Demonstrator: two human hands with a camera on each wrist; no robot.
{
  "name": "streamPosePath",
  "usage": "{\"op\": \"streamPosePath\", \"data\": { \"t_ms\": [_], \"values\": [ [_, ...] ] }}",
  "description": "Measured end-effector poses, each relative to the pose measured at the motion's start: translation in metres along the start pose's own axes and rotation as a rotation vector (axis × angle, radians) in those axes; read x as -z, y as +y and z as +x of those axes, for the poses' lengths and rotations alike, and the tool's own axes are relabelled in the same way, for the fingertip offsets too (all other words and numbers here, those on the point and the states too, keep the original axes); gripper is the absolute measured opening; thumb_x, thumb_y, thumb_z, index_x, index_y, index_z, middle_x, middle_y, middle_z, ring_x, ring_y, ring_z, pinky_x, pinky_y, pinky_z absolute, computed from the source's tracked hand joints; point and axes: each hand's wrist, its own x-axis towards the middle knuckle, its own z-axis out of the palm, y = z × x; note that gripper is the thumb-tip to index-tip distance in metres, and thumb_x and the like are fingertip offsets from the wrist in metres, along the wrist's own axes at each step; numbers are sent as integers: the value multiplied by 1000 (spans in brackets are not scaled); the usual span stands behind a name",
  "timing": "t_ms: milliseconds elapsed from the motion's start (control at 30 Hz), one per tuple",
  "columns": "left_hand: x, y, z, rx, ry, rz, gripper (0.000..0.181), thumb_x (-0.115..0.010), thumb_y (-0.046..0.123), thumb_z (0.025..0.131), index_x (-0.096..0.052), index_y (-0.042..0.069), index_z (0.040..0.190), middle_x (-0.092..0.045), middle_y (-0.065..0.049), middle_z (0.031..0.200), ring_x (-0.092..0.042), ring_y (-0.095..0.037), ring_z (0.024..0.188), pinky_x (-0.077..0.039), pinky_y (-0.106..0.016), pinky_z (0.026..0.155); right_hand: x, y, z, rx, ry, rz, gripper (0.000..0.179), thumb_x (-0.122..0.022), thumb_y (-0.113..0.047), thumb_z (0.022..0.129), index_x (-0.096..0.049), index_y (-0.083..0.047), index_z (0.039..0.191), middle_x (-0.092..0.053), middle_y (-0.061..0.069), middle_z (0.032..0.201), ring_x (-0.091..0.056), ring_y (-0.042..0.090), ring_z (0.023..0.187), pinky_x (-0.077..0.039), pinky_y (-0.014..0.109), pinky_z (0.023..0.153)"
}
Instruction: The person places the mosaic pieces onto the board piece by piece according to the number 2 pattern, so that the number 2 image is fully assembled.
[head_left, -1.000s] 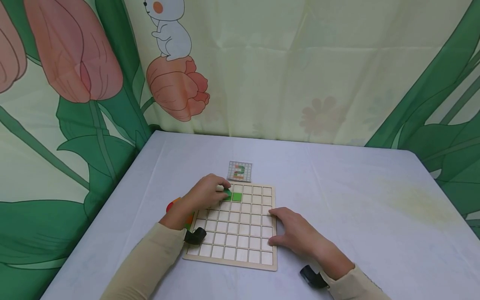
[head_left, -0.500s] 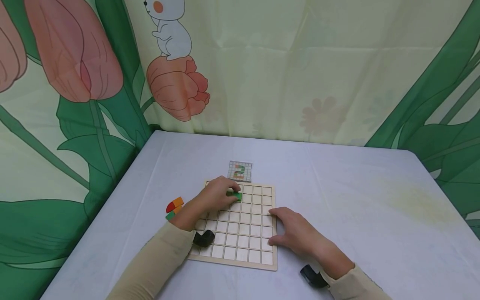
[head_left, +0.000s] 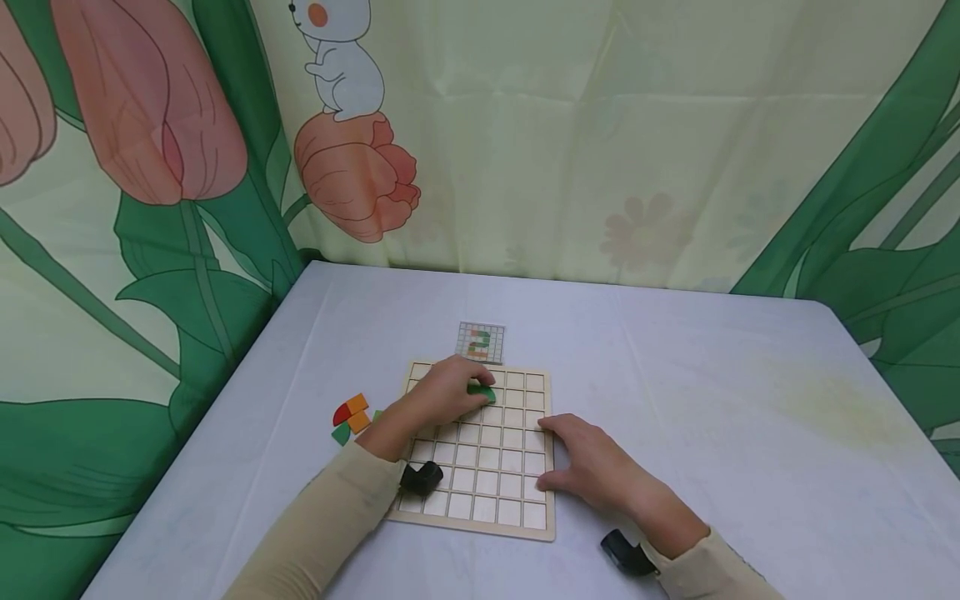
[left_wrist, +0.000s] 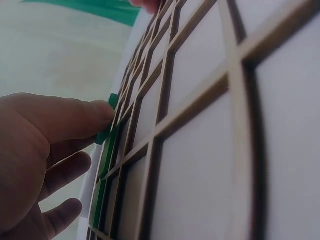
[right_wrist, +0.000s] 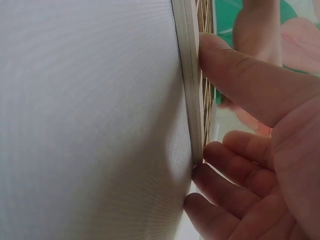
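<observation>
My left hand (head_left: 450,392) pinches a green tile (head_left: 489,392) with a rounded edge between thumb and fingers, at the upper rows of a wooden grid board (head_left: 471,527). In the left wrist view the pinched green tile (left_wrist: 103,136) sits right at the grid's bars, and two green tiles (left_wrist: 107,154) lie in cells beside it. The left hand covers those cells in the head view. My right hand (head_left: 588,458) rests at the board's right side, thumb and fingertips touching its edge; in the right wrist view the fingers are loosely bent along the board's rim (right_wrist: 194,115).
Left of the board lie a red quarter-round tile (head_left: 341,414), two orange tiles (head_left: 359,421) and a green tile (head_left: 341,433); another green bit shows by the left wrist. A small gridded card (head_left: 480,342) with a coloured figure lies behind the board on the white tablecloth (head_left: 675,375).
The left hand has moved right along the board's upper rows with the green tile, uncovering loose tiles at the left. The right hand stays at the board's edge.
</observation>
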Motion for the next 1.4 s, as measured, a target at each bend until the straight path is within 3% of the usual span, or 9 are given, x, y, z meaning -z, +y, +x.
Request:
{"op": "streamPosePath", "data": {
  "t_ms": [533,1400],
  "values": [
    [-8,6,5,-3,17,18,18,-74,18,92,-73,13,109,-70,3,107,-58,-19,103,-48,-36,90,-1,0,-1,4,6,-2,72,-88,-22,76,-55,-1,137,-55,11,137,-50,31,130,-40,48,107],
    [-6,2,3,12,-14,16,18,-72,14,93,-74,16,111,-69,4,111,-56,-20,113,-47,-38,95,-1,-1,-1,-13,9,-10,73,-88,-22,75,-56,-2,136,-56,9,136,-51,29,129,-41,46,106]
  ]
}}
